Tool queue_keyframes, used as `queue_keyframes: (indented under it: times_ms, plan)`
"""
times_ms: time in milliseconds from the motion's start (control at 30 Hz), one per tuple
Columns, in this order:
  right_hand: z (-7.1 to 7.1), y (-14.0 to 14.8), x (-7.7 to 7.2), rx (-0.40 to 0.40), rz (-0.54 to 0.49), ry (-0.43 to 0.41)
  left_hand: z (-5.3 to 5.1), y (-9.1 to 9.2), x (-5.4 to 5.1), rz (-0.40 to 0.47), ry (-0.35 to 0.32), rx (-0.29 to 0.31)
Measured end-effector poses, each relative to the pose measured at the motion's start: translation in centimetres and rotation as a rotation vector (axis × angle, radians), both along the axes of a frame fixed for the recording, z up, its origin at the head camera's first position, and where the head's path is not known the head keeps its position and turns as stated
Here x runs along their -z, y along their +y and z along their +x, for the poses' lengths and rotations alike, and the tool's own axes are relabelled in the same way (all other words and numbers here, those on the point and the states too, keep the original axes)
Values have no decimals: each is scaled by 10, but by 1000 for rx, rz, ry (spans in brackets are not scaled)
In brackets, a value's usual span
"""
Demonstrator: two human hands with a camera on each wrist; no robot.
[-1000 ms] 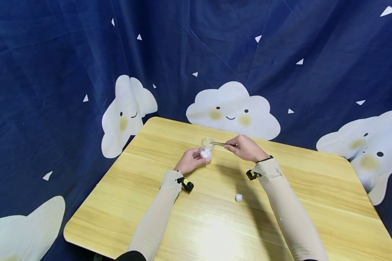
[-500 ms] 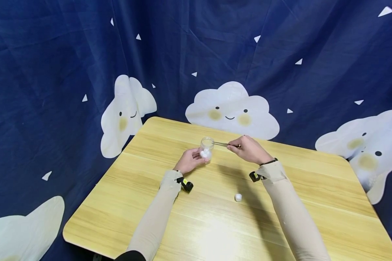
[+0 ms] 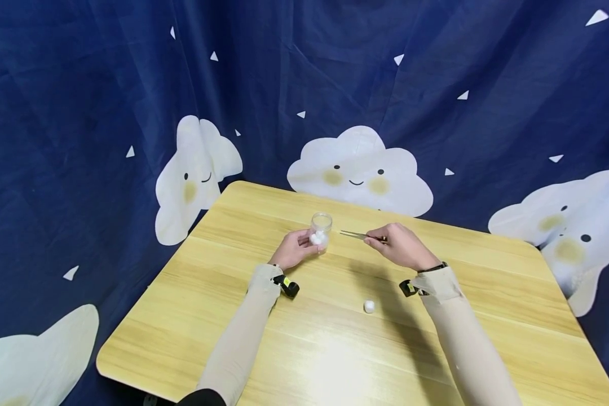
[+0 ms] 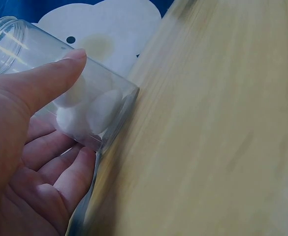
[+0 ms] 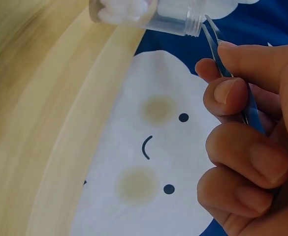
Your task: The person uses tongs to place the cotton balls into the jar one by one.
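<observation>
A clear jar (image 3: pixel 322 221) without a lid stands on the table, with several white cotton balls (image 4: pixel 92 110) at its bottom. My left hand (image 3: pixel 293 249) grips the jar low on its side, thumb on one side and fingers curled on the other. In my right hand (image 3: pixel 398 245) a pair of metal tweezers (image 3: pixel 353 234) is pinched between thumb and fingers. The tweezers' tips are slightly apart with nothing between them, to the right of the jar. One loose white cotton ball (image 3: pixel 369 306) lies on the table, nearer to me than either hand.
The wooden table (image 3: pixel 182 316) has rounded corners. Behind it hangs a dark blue curtain (image 3: pixel 264 67) printed with white clouds and triangles. A small black wrist camera (image 3: pixel 288 287) sits on the left wrist and another (image 3: pixel 408 288) on the right.
My right hand has drawn the tweezers away from the jar's mouth, to the right and slightly toward me. The left hand and the jar stay in place.
</observation>
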State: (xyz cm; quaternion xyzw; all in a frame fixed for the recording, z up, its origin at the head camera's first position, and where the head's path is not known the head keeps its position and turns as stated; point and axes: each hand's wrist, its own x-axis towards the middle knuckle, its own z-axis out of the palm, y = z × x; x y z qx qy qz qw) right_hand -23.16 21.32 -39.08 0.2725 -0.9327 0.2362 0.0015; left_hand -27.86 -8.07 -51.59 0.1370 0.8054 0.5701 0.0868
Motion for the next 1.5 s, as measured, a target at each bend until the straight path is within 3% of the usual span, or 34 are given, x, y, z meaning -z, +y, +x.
queue_keyframes:
  times_ms: [700, 1267, 1500]
  plan:
    - [51, 38, 27, 49, 33, -12, -2, -1, 4, 5, 1, -9]
    - [84, 59, 50, 55, 41, -92, -1, -2, 7, 15, -3, -4]
    - [99, 68, 57, 41, 43, -53, -3, -1, 8, 14, 3, -1]
